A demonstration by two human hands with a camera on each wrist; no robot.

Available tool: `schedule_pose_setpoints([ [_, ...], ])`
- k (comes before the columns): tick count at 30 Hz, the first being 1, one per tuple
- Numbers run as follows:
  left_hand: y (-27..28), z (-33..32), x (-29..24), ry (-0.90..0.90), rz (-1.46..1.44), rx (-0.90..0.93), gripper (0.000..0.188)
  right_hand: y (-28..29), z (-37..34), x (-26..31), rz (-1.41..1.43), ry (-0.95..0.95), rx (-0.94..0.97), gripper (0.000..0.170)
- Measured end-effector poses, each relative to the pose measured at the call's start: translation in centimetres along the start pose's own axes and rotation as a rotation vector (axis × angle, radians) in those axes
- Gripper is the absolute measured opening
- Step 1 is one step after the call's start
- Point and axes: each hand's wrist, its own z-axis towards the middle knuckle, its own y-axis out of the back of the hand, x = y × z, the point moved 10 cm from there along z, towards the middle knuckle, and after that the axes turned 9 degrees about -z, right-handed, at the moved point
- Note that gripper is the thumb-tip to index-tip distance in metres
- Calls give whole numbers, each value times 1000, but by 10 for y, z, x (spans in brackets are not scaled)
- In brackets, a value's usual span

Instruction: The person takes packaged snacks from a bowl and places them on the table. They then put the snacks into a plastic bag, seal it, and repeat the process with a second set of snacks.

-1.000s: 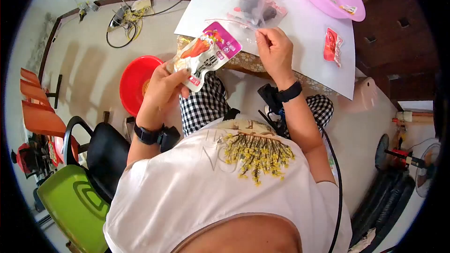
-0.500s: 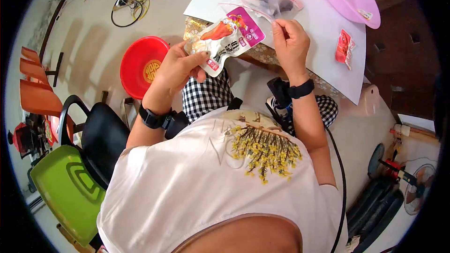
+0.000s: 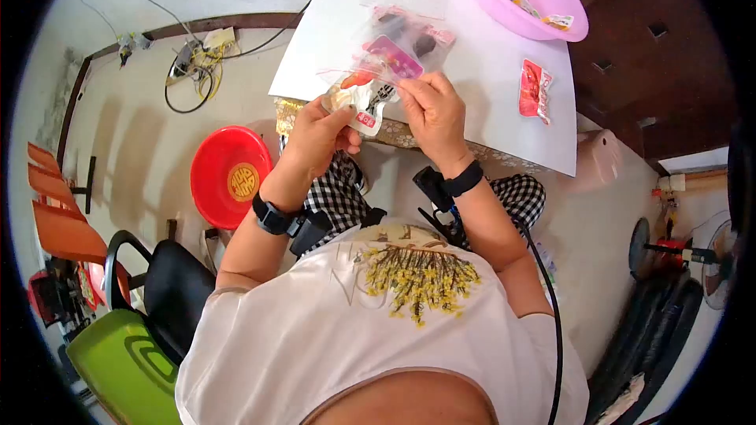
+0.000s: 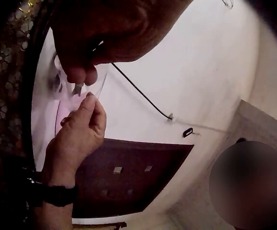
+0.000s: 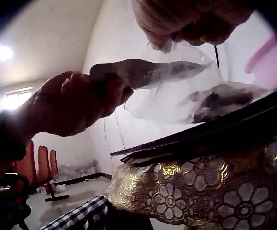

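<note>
My left hand (image 3: 316,140) grips the lower end of a snack packet (image 3: 365,120), white with a purple top and a food picture. Its upper part shows through a clear zip bag (image 3: 431,25), inside the bag's mouth. My right hand (image 3: 438,116) pinches the bag's edge between thumb and fingers. Dark items lie in the far part of the bag, over the white table (image 3: 492,102). Seen from the right wrist, the packet (image 5: 143,73) reaches into the bag (image 5: 165,100) from the left hand (image 5: 78,103), while the right hand (image 5: 191,21) holds the bag from above.
A red packet (image 3: 535,91) lies on the table at the right. Behind it a pink basin (image 3: 581,22) holds several packets. On the floor at the left stands a red basin (image 3: 206,189), near a black chair (image 3: 177,283) and a green seat (image 3: 118,354).
The packet has gone from in front of the bag to inside its mouth, purple end first. The left hand moved with it. The right hand still pinches the bag's edge.
</note>
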Motion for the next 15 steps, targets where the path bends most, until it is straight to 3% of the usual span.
schedule_pose_setpoints([
  [4, -12, 17, -3, -22, -11, -52, 18, 3, -3, 7, -13, 33, 28, 11],
  [8, -25, 46, 3, 16, 65, 21, 17, 0, -6, 7, 7, 55, 24, 12],
  [11, -49, 58, -2, -89, -51, 5, 16, -1, -9, 4, 34, 58, 33, 10],
  [12, -47, 73, 9, -70, -4, 91, 29, -3, -12, 2, 43, 64, 34, 10],
  [15, -51, 95, 15, 6, 178, 26, 30, -1, -13, 4, 36, 92, 31, 11],
])
